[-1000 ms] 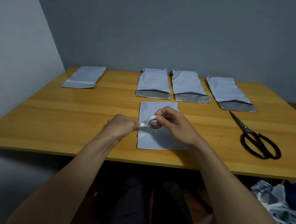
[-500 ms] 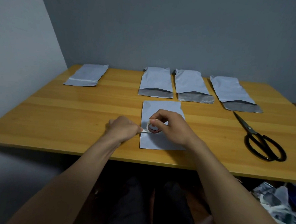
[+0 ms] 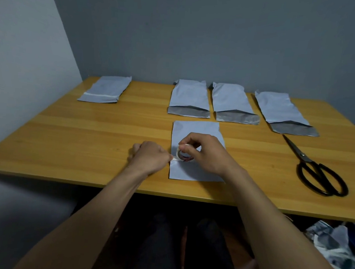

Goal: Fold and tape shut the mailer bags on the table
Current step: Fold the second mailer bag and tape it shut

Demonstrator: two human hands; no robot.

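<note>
Head view: a light-brown wooden table [image 3: 89, 139] carries everything. Near the middle of its front edge lies a pale grey plastic mailer bag, folded short [image 3: 195, 128], flat with its lower edge close to the table's front edge.

Both hands work over this bag. The right hand [image 3: 210, 155] hovers above the bag's middle, its fingers and thumb curled round a small roll of white tape [image 3: 182, 154], which stands on edge just above the bag's surface. The left hand [image 3: 150, 158] sits just beside the bag's left edge, closed into a loose fist, with thumb and forefinger pinching a short white tape strip [image 3: 175, 158] that runs from the roll across the bag's left edge.

Along the far side of the table three more pale grey mailer bags lie side by side with their dark mouths toward the person and unfolded: one at the centre [image 3: 189, 95], one just right of it [image 3: 230, 100], and one toward the far right corner [image 3: 280, 108].

Toward the far left corner lies another pale grey mailer bag with a white band of tape across it [image 3: 106, 88], well apart from the rest.

Black-handled metal scissors [image 3: 315, 174] lie near the right end of the table, handles toward the front edge.

Crumpled plastic wrapping [image 3: 332, 243] lies on the floor below the front right corner.
</note>
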